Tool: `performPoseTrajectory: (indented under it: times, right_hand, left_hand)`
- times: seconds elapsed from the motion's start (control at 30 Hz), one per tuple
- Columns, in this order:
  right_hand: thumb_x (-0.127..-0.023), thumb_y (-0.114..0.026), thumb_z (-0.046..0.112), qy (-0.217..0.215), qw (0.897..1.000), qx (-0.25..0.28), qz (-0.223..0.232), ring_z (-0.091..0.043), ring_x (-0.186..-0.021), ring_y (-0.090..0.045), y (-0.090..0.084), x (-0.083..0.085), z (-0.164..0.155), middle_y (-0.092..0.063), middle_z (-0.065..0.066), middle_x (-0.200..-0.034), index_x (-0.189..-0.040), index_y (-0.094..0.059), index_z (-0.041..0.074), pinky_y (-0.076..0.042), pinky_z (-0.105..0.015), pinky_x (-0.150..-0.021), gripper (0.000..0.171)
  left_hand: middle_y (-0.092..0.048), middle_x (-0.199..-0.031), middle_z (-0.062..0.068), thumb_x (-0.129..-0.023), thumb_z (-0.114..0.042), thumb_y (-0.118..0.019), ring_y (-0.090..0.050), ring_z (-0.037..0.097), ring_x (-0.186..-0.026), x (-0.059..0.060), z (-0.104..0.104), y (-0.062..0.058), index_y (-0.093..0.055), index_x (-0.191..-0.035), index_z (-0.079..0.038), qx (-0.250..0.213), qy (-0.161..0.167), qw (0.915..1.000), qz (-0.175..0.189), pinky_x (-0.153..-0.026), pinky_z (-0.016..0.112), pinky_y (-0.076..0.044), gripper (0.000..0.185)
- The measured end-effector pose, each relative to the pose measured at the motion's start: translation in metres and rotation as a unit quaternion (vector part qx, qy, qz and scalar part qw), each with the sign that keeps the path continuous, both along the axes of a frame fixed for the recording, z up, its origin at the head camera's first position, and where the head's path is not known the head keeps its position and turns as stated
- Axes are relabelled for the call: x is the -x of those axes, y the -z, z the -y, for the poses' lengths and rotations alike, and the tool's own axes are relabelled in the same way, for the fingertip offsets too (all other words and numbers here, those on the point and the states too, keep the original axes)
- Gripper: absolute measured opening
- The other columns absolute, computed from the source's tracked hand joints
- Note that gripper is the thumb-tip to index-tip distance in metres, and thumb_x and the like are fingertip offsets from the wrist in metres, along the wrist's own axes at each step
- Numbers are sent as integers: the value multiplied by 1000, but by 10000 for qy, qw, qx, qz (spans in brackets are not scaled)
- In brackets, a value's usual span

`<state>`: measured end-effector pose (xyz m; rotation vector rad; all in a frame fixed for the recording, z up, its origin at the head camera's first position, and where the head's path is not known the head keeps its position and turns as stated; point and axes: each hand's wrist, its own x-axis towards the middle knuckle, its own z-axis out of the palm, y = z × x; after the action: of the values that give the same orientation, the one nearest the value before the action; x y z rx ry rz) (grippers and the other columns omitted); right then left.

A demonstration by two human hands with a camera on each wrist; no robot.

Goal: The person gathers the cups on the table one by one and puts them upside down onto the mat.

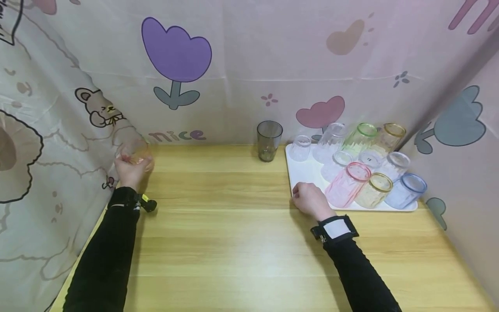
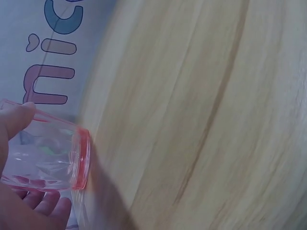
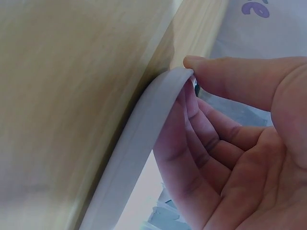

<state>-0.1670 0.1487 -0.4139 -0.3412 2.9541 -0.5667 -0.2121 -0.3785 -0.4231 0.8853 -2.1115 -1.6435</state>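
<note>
At the table's far left, my left hand [image 1: 131,171] holds a clear pink-tinted glass [image 2: 50,155], its thumb on one side and fingers curled round the other. The glass's red-edged end is down at the tabletop; whether it touches is hard to tell. My right hand [image 1: 312,200] is at the near left corner of a white tray [image 1: 302,173]. In the right wrist view its thumb and fingers pinch the tray's raised rim [image 3: 139,124]. Several glasses crowd the tray, among them a pink glass [image 1: 347,186], a yellow glass [image 1: 373,193] and a blue glass [image 1: 403,193].
A dark grey glass [image 1: 269,141] stands alone at the back of the wooden table [image 1: 218,234], left of the tray. Printed cloth [image 1: 241,56] hangs along the back and both sides, close behind the tray and beside my left hand.
</note>
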Motion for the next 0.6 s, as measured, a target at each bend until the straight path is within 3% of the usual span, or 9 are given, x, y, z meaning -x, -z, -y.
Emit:
performPoseTrajectory:
  times: [0.3,0.47,0.6]
  right_hand:
    - [-84,-67,8,-54,10000,26,-42,-32,-82,-66,1,0,0,-71,-14,-88,-98,-72,-1,-57,-52,-77,18]
    - [-84,-67,8,-32,10000,-6,-59,-32,-82,-66,2,1,-1,-72,-15,-90,-98,-72,-1,-57,-52,-77,18]
    - [-84,-66,8,2,10000,-19,-50,-33,-83,-66,2,0,-1,-72,-16,-92,-99,-73,-1,-57,-52,-77,18]
  left_hand:
    - [-35,-124,-7,-85,-22,-85,-38,11,-121,-2,-4,2,-34,-132,-15,-128,-158,9994,-270,-107,23,-36,70]
    - [-37,-118,-8,-86,-25,-87,-42,8,-109,-7,-15,-2,-34,-132,-18,-367,-83,9984,-418,-100,24,-41,70]
    - [-38,-120,-8,-88,-33,-85,-41,8,-111,-12,-27,-9,-32,-141,-17,-446,12,9981,-424,-100,24,-40,77]
